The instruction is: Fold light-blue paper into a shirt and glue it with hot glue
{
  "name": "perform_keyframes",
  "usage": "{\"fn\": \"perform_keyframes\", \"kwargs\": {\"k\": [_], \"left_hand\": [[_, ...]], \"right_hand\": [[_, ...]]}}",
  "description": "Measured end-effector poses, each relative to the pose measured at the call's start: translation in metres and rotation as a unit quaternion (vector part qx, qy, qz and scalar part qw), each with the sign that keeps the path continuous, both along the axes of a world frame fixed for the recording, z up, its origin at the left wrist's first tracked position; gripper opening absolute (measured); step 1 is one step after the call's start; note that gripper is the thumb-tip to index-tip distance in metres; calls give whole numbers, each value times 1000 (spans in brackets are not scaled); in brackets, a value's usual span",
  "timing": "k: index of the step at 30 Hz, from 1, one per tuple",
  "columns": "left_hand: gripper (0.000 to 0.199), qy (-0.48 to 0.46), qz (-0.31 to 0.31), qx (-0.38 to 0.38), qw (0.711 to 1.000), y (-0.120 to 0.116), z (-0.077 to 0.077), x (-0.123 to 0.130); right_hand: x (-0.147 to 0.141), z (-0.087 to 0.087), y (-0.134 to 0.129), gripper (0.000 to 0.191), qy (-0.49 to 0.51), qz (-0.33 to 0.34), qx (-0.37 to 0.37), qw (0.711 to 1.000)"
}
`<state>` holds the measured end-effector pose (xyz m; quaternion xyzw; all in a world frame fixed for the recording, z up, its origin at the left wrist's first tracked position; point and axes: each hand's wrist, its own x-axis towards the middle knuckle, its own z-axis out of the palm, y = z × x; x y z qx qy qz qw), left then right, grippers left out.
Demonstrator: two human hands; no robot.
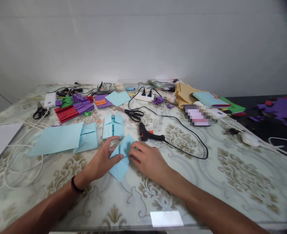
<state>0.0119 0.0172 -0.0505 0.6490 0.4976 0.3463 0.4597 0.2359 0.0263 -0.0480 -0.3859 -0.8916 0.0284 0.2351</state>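
Pale-blue folded paper (120,169) lies aslant mid-table; left hand (98,164) grips it, thumb on top; right hand (153,160) pinches its right edge. Steady, flat pressure would suit the crease. Glue gun (149,135) sits just beyond; patterned tabletop (206,185) opens rightward, near edge bodyward.

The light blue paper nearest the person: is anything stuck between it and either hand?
Nothing visible is: the left hand and right hand both touch the blue paper. The glue gun lies just beyond the right hand, not in between.
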Motion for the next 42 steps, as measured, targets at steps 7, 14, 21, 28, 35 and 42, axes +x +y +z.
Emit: {"fn": "perform_keyframes", "kwargs": {"k": [7,14,21,28,35,42], "left_hand": [[56,-51,-16,-13,999,-1,-5,3],[40,-131,-5,-18,991,-9,12,13],[47,-188,32,-55,980,-13,7,14],[54,-230,22,-64,971,-13,9,15],[53,-128,88,10,988,-11,5,11],[54,-14,152,68,986,-18,9,12]], "right_hand": [[-4,0,-4,15,54,3,63,997],[-5,9,-7,20,137,8,131,982],[-8,15,-11,20,153,12,159,975],[-7,14,-10,20,157,17,140,977],[-8,16,-16,56,275,23,97,956],[-12,22,-15,36,365,-13,-333,870]]}}
